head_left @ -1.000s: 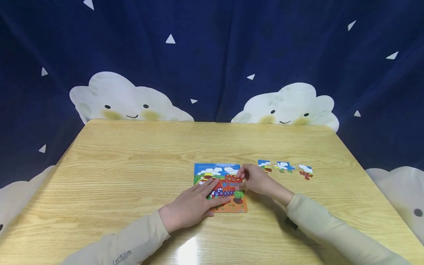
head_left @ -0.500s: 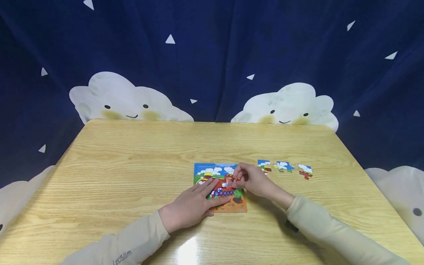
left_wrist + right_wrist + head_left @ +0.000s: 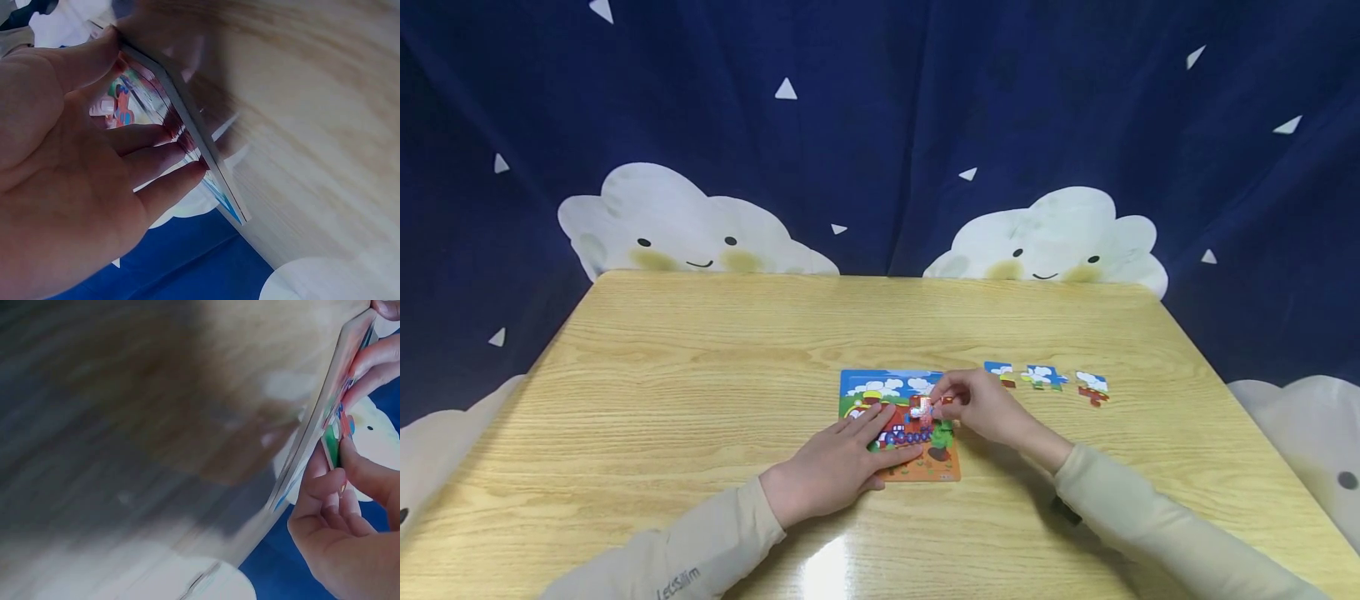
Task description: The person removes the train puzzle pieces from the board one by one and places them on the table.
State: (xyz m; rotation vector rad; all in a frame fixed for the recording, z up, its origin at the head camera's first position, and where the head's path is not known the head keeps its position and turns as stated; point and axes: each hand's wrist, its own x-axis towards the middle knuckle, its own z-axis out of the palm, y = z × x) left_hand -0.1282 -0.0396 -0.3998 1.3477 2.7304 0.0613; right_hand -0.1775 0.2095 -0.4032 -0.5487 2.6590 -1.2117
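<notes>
A square train puzzle board point(image 3: 917, 472) lies flat on the table. My left hand point(image 3: 842, 467) rests on its lower left part with fingers spread; the left wrist view shows this hand point(image 3: 81, 156) with its fingertips on the board point(image 3: 187, 119). At the board's right side my right hand point(image 3: 988, 408) pinches a puzzle piece point(image 3: 922, 408) between thumb and fingers, tilted above the printed train. In the right wrist view the right hand point(image 3: 350, 519) holds the piece point(image 3: 331, 446) close against the board point(image 3: 312, 425), its green part showing.
Right of the board, three loose pieces lie in a row on the wooden table point(image 3: 700, 350): a left one point(image 3: 998, 371), a middle one point(image 3: 1042, 376) and a right one point(image 3: 1092, 387). Behind the table hangs a dark blue curtain point(image 3: 865, 108) with clouds and triangles.
My right hand has shifted slightly left over the board, and the piece between its fingers has tilted up from the printed train. The left hand has stayed in place.
</notes>
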